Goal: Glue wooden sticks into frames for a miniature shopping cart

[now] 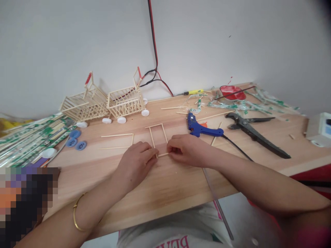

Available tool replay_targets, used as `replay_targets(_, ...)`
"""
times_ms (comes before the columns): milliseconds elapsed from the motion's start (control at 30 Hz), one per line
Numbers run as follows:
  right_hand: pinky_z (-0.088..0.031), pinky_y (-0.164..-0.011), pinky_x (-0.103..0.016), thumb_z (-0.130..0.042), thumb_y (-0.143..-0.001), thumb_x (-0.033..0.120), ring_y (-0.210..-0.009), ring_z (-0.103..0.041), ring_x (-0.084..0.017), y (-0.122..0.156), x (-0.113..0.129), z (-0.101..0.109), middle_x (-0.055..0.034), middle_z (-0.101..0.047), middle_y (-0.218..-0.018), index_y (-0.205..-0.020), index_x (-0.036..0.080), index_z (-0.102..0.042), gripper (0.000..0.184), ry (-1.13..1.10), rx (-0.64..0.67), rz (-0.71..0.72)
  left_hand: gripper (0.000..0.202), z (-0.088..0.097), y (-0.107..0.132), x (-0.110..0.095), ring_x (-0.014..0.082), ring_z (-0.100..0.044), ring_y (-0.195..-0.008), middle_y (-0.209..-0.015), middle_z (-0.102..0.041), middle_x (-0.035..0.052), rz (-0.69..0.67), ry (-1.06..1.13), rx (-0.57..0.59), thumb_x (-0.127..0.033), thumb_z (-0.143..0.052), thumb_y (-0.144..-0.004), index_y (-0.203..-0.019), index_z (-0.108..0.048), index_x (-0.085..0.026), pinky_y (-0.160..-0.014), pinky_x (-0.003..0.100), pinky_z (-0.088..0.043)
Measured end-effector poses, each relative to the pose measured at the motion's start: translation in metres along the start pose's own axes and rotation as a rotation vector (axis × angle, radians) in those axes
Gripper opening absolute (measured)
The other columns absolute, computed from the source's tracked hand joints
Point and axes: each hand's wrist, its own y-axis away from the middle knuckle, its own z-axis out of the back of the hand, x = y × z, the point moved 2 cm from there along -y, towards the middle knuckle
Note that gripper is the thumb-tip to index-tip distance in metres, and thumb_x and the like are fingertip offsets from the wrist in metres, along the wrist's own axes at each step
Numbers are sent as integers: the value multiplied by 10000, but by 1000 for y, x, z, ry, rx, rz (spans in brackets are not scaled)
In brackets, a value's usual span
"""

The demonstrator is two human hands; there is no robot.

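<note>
"Pale wooden-stick rectangular frame (152, 137): where is it, and why two hands?"

"Flat on the wooden table (144, 201), between its back and front edges. The left hand (137, 158) has its grip pinched on the near left corner, probably to keep the sticks square; the right hand (184, 147) curls over the near stick's end, likely steadying it."

"Is the right grip clamped?"

"I cannot tell; its curled fingers hide the contact and the near right corner."

"And the blue glue gun (199, 129)?"

"Just beyond the right hand, presumably for easy reach; its black cord (239, 148) vanishes behind the forearm."
</note>
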Motion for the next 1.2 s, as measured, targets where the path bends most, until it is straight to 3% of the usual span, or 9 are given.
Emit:
replay_targets(467,-303,-565,-216,-542,-758,150,-630,-503,-109,-1,1,-4,-22,-617,-746,-759,165,-628,88,20,-17,-1,194,-3,-2,-2,173,-547,-786,-796,-617,54,-30,-1,21,-231,-481,-880,-851,-665,-177,-706,325,-459)
replay_targets(1200,-411,-683,-255,-500,-806,121,-768,-574,-150,0,-3,2,-47,-640,-829,-854,171,-648,164,-54,85,81,205,-4,-5,-5,195,-545,-816,-810,-610,65,4,-74,84,-259,-473,-873,-839,-653,-168,-732,352,-458)
